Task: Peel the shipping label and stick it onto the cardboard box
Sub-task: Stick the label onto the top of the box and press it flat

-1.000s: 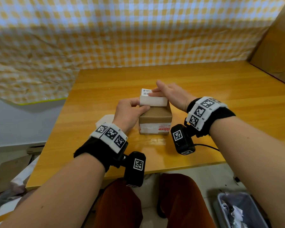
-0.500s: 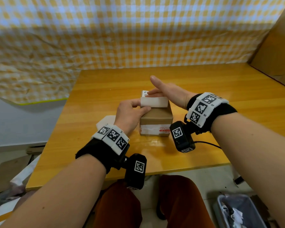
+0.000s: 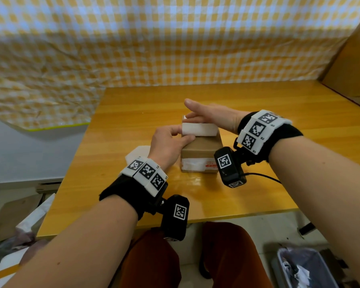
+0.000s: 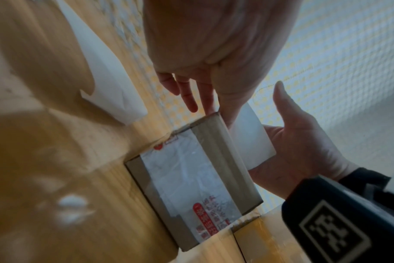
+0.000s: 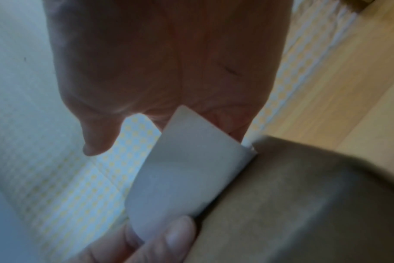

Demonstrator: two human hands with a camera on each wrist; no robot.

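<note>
A small brown cardboard box point(image 3: 200, 149) stands mid-table, with clear tape across its near face point(image 4: 184, 178). The white shipping label point(image 3: 197, 128) curves up over the box top, blank side toward me. My left hand point(image 3: 180, 134) pinches the label's left end between thumb and fingers. My right hand point(image 3: 195, 112) lies flat with straight fingers on the label's far part at the box's far edge, thumb raised. In the right wrist view the label point(image 5: 187, 169) bends up from the box point(image 5: 304, 204), and the left thumb point(image 5: 169, 236) is at its near end.
The peeled white backing sheet point(image 3: 137, 152) lies on the wooden table point(image 3: 258, 200) just left of the box. A big cardboard panel point(image 3: 353, 69) leans at the back right. A checked cloth hangs behind. A bin point(image 3: 299, 267) sits on the floor at the right.
My right hand has flattened over the label's far end, its fingers straightening and its thumb lifting. The left hand keeps its pinch on the label's left end. The box has not moved.
</note>
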